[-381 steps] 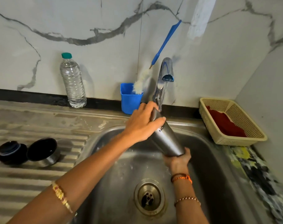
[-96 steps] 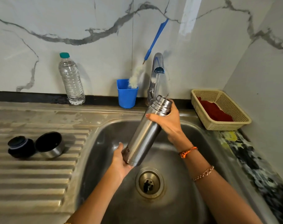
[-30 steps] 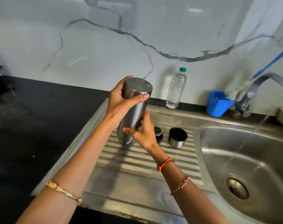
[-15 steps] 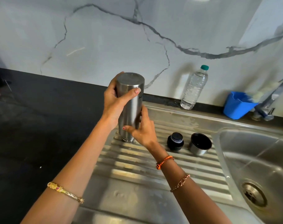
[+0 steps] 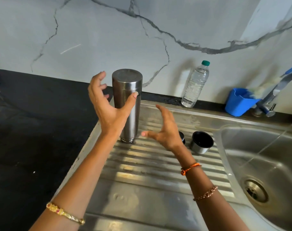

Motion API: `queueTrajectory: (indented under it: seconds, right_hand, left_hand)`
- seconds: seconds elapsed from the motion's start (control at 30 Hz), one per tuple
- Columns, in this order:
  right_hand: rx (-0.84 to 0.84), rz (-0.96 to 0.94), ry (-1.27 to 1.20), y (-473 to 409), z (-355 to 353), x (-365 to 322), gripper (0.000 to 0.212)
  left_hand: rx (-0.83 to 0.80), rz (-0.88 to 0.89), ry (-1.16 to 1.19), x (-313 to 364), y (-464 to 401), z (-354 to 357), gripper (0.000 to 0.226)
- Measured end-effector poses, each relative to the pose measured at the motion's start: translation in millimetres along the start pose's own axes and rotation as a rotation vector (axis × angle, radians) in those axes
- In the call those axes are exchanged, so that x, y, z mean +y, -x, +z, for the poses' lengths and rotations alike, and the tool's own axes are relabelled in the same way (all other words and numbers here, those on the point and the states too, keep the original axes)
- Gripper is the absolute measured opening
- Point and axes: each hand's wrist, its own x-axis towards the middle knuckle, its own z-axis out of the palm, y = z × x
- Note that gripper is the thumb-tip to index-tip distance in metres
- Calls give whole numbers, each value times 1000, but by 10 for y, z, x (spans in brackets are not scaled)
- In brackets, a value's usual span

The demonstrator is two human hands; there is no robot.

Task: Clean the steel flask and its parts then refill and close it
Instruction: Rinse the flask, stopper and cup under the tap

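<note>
The steel flask [image 5: 127, 100] stands upside down, mouth on the ribbed drainboard [image 5: 158, 164]. My left hand [image 5: 105, 104] is spread just left of it, fingers off the steel and the thumb tip near or on its front. My right hand [image 5: 165, 130] hovers open to the right of the flask, not touching it. The steel cup lid [image 5: 202, 142] stands mouth up on the drainboard. The black stopper [image 5: 182, 137] peeks out behind my right hand, mostly hidden.
A water bottle [image 5: 195, 84] stands against the marble wall. A blue cup [image 5: 238, 102] with a brush sits beside the tap [image 5: 275, 95], which runs a thin stream into the sink basin [image 5: 266, 164]. Black countertop [image 5: 33, 130] lies to the left.
Both hands have let go of the inverted flask and opened away from it. It now stands by itself on the drainboard. The view has shifted slightly left.
</note>
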Motion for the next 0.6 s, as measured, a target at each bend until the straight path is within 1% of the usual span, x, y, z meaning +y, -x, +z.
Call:
queueTrajectory:
  seconds: [0.07,0.1,0.13,0.17,0.2,0.23,0.3,0.33,0.37,0.4,0.43,0.5,0.57,0.6]
  right_hand:
    - [52,-8,92,23,-181,136,87]
    - [46,-6,148,32,-272,200,80]
    - [5,5,210,43,-357,258,76]
    - [-68,26,274,56,-430,317,75]
    - [-157,53,341,65,-480,371,75]
    - [-240,74,414,72,-514,420,76]
    - [-363,89,531,73,-514,485,73]
    - [-398,93,559,74,-503,501,69]
    - [-419,96,575,73,-487,505,64]
    - [-425,93,581,80,-480,509,58]
    - [-418,82,584,88,-478,502,53]
    - [-373,59,567,115,-499,480,43]
    - [-289,45,496,147,-561,467,39]
    - [-235,39,448,163,-620,462,40]
  left_hand:
    - [99,203,-50,55,140,31,58]
    - [100,282,-40,62,237,71,49]
    - [60,332,-17,48,350,127,41]
    - [-16,343,12,7,479,195,33]
    - [-120,295,34,-33,602,264,27]
    - [-244,178,33,-77,711,345,26]
    - [-537,-166,-83,-180,854,502,37]
    - [-674,-327,-178,-237,905,591,42]
    - [-768,-454,-246,-270,935,666,46]
    - [-831,-539,-277,-280,959,728,46]
    - [-876,-585,-290,-269,978,769,43]
    - [-921,-618,-277,-224,1007,820,33]
    - [-889,-676,-171,-171,1042,849,30]
    - [-826,-717,-85,-121,1045,864,33]
